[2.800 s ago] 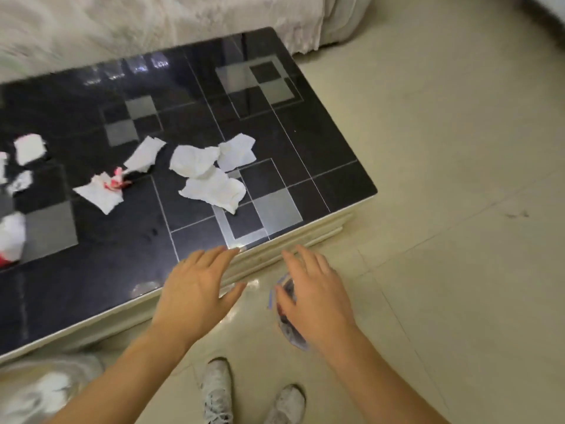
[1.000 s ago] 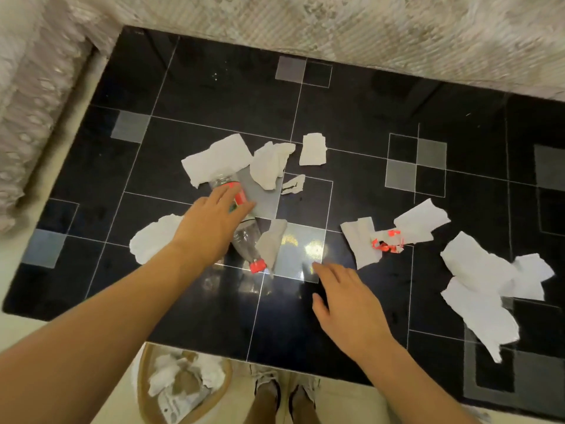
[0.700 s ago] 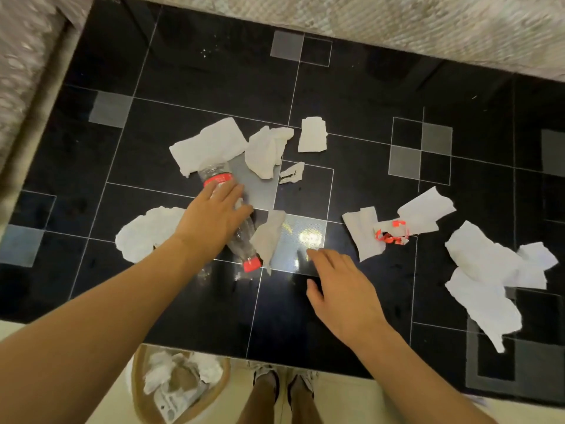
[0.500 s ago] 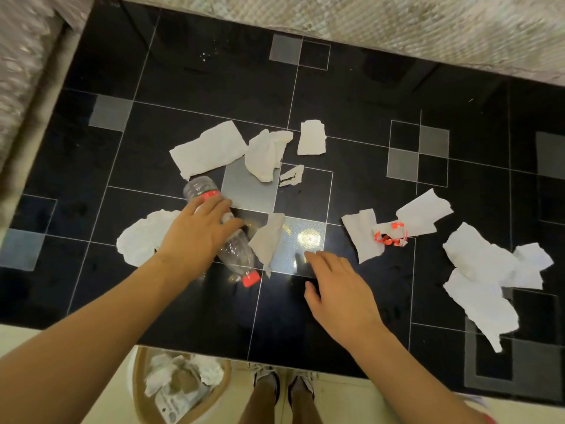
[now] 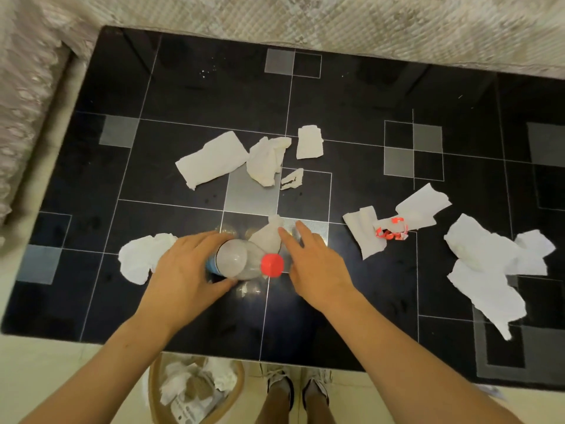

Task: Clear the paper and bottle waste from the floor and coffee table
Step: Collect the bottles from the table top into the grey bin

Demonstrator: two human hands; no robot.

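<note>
1. Bottle [image 5: 241, 261] of clear plastic with a red cap [image 5: 272, 265] is off the glass and tipped cap-first toward the camera, above the near middle of the coffee table [image 5: 195, 87]; the left hand [image 5: 186, 276] grasps its body with fingers curled round it
2. Right hand [image 5: 318, 270] has its fingers straight and released, reaching onto a small grey paper scrap [image 5: 267, 237] just beyond the bottle; it holds nothing
3. Done so far, as I judge it: the wicker bin [image 5: 195, 390] on the floor by the near table edge already holds crumpled paper, so part of the waste has gone in
4. Left to do: the bottle is not yet binned, and paper is scattered over the table: a crumpled piece [image 5: 143, 258] beside the left hand, a folded sheet [image 5: 211, 159], a wad [image 5: 267, 159] and two small scraps [image 5: 309, 141] farther back, pieces with a torn red label [image 5: 391, 231] to the right, and large torn sheets [image 5: 489, 264] at the far right
5. Against half a second ago: the bottle then lay flat on the table under the left hand, cap pointing toward the near edge; now it is raised and gripped. The right hand has moved forward and left to the grey scrap. The other paper lies as it did
</note>
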